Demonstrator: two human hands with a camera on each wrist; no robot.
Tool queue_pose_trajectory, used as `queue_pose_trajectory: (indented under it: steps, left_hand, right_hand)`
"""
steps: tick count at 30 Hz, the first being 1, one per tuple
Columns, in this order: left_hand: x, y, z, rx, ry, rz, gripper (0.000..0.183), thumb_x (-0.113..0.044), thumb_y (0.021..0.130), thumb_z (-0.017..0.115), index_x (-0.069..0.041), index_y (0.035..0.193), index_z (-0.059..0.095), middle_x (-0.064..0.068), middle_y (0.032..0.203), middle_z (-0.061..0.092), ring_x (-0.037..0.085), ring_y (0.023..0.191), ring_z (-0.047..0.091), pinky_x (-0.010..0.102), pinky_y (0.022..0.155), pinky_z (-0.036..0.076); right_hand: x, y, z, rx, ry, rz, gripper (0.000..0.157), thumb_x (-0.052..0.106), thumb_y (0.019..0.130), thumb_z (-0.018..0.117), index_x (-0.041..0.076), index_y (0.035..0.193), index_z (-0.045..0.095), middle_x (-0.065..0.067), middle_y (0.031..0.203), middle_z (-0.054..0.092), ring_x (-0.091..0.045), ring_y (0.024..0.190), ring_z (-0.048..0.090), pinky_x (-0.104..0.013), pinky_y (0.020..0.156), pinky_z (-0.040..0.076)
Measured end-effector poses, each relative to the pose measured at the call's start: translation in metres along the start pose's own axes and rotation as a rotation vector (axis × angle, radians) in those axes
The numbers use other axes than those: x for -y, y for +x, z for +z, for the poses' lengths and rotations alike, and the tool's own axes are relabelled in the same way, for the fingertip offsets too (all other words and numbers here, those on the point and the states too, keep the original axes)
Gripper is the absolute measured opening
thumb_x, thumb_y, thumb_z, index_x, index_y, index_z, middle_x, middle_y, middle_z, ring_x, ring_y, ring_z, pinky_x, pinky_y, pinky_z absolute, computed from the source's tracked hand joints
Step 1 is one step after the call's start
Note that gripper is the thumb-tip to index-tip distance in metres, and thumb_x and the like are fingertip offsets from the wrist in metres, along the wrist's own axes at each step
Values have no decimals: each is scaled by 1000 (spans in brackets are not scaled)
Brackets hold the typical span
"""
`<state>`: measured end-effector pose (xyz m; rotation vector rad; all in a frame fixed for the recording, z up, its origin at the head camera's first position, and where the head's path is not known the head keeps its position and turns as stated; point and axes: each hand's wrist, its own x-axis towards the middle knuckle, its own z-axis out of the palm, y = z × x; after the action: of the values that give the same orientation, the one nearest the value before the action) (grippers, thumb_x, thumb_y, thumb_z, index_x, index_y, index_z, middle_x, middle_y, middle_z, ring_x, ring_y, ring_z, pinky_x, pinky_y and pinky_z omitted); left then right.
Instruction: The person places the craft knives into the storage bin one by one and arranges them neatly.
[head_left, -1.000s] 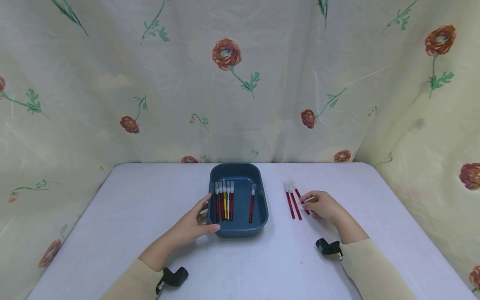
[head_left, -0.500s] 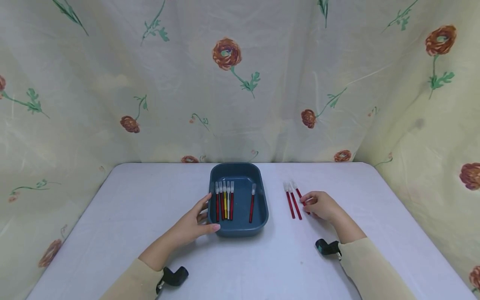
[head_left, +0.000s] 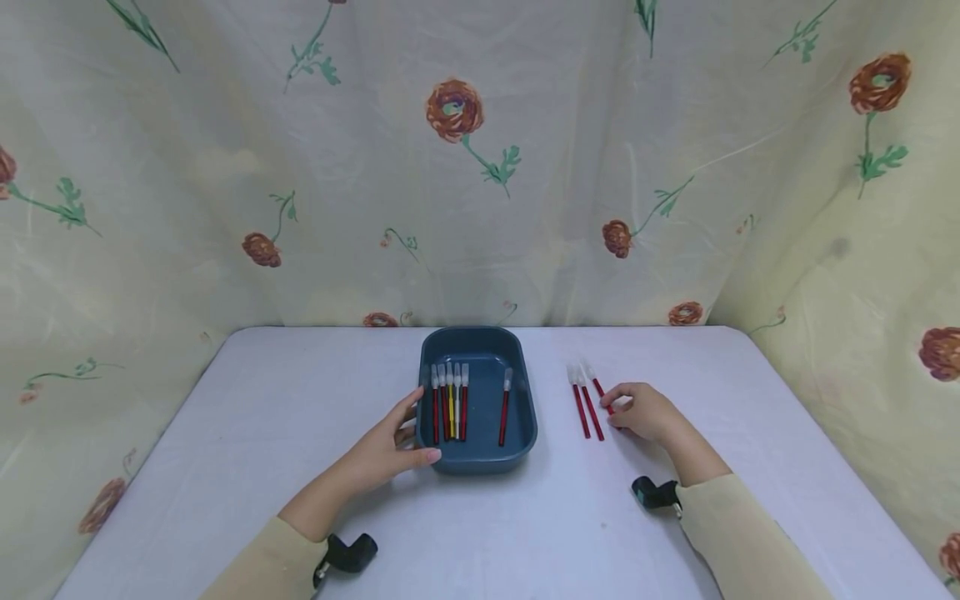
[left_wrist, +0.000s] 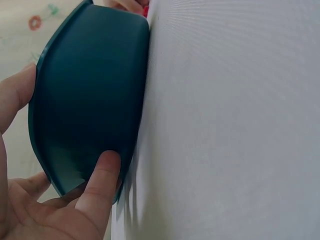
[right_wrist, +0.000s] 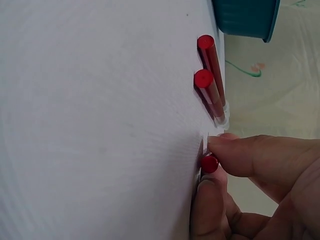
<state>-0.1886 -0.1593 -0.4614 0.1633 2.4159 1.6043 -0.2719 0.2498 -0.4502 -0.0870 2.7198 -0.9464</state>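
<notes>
My left hand (head_left: 397,433) holds the blue-grey tray (head_left: 480,464) by its left side, thumb at the near corner and fingers along the wall. Inside, a row of several capped pens (head_left: 450,412), red, yellow and white, lies at the left. One red pen (head_left: 503,418) lies apart at the right. Right of the tray, my right hand (head_left: 637,410) pinches a red pen with a translucent cap (head_left: 597,387) between thumb and finger. Its red end (right_wrist: 209,164) shows low over the cloth in the right wrist view. Two similar red pens, a left one (head_left: 581,410) and a right one (head_left: 592,414), lie beside it.
A white cloth covers the table (head_left: 480,533). Flower-printed curtain (head_left: 337,167) hangs behind and along both sides. A black camera mount sits at each wrist, on the left (head_left: 352,553) and on the right (head_left: 654,493).
My right thumb and fingers have shifted slightly and drawn together around the rightmost red pen. My left hand and the tray have stayed put.
</notes>
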Motion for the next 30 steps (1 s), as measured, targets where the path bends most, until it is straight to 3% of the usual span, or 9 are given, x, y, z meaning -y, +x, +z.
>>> queue_pose_trajectory:
  steps: [15,30]
  left_hand:
    - [0,0,0,-3,12,0,103,-33,81,85,-30,161,21,19,161,27,42,143,35,52,105,44]
    - [1,1,0,-6,1,0,102,-33,81,86,-31,161,21,18,160,29,42,142,37,53,105,44]
  right_hand:
    - [-4,-1,0,11,120,-11,24,5,90,70,0,114,68,-8,82,57,-18,70,54,-28,62,50]
    - [10,-15,-12,59,349,-57,36,7,94,68,-5,127,61,-11,91,68,-18,79,62,-31,72,55]
